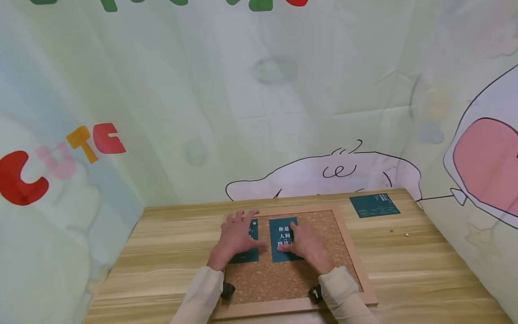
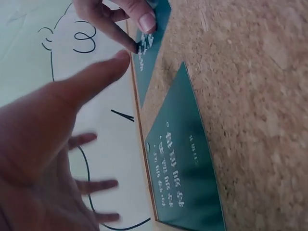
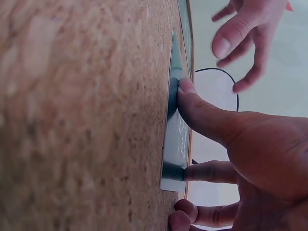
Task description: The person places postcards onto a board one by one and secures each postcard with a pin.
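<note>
A framed cork board [image 1: 263,283] lies on the table, bearing two dark green cards with white writing. My right hand [image 1: 309,245] rests on the right card [image 1: 277,252]; in the right wrist view its thumb [image 3: 187,94] and a finger [image 3: 211,172] press on the card's face, other fingers bent at the cork beside it. My left hand [image 1: 236,236] hovers over the left card [image 2: 187,178], fingers spread and holding nothing. That card has a small round pale spot, perhaps a pin head [image 2: 147,147], near its edge.
A third green card [image 1: 374,205] lies at the table's back right corner. Two tiny objects [image 1: 406,234], too small to identify, are in front of it. A printed cloth [image 1: 194,112] hangs behind the wooden table [image 1: 162,261].
</note>
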Motion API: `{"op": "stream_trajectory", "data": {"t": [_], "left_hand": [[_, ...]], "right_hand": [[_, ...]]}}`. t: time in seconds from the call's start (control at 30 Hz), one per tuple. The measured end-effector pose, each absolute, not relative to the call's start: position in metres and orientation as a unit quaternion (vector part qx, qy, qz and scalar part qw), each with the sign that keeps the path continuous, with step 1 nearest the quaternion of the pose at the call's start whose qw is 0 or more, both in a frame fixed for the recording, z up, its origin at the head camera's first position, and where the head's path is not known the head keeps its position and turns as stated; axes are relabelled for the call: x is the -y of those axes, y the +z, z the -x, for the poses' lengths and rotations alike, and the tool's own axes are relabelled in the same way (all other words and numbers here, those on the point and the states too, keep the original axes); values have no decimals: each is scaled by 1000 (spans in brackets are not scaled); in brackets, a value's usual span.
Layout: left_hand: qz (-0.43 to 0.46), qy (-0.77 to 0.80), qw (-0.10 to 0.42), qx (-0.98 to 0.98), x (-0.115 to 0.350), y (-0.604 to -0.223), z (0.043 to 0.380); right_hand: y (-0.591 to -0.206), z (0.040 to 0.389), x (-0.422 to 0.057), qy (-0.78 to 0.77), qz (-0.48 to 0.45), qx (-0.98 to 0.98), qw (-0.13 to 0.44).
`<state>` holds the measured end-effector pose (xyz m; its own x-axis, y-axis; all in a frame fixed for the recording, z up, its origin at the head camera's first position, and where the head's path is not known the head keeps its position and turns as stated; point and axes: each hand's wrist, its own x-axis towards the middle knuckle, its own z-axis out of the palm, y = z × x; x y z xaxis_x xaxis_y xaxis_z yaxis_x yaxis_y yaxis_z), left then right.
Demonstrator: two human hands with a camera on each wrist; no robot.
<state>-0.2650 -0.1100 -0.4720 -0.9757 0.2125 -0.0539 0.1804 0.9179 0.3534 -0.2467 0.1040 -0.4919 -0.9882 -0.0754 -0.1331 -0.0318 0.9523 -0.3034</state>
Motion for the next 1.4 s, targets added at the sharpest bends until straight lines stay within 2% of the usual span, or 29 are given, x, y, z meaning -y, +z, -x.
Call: {"op": "stream_trajectory", "data": {"t": [0.17,0.3,0.8,1.4], "left_hand": [[-189,162,89,-964,106,-474,268],[-220,159,107,-956,102,-475,269],[-231,127,156,-952,94,-487,289],[-243,147,170,-943,92,-487,303]], "right_hand": [[-493,248,-104,-147,26,-986,73],[-493,248,-104,-144,23,-987,75],[-496,250,-102,-137,19,-988,70],[-496,250,-105,-145,14,-987,67]]}}
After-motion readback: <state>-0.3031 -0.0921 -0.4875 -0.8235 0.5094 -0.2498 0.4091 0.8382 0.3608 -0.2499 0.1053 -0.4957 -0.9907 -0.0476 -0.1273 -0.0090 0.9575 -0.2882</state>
